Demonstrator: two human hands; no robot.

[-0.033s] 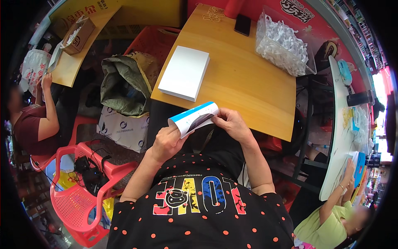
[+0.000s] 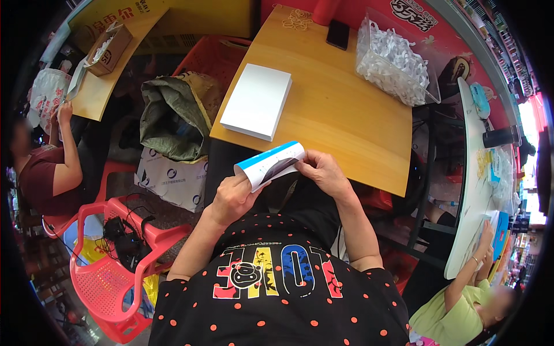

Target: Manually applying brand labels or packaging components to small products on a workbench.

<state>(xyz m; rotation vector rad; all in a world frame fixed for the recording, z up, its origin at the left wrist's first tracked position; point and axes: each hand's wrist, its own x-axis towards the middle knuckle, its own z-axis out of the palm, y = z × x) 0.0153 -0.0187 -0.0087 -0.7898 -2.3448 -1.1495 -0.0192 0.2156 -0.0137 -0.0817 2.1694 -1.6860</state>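
A printed paper sheet (image 2: 271,164), white with a blue band and a dark picture, is bent into a curve between my hands, just off the table's near edge. My left hand (image 2: 235,198) is closed on its left end, the fingers partly hidden by the paper. At the other end, my right hand (image 2: 323,173) pinches the sheet between thumb and fingers. Beyond them, a neat stack of white paper (image 2: 257,101) lies at the near left corner of the wooden table (image 2: 334,109).
A clear bin of white paper strips (image 2: 398,60), a black phone (image 2: 337,34) and rubber bands (image 2: 296,19) are on the table's far side. Left stand an open sack (image 2: 173,118) and a red chair (image 2: 109,277) holding black cables. People work at side tables left and right.
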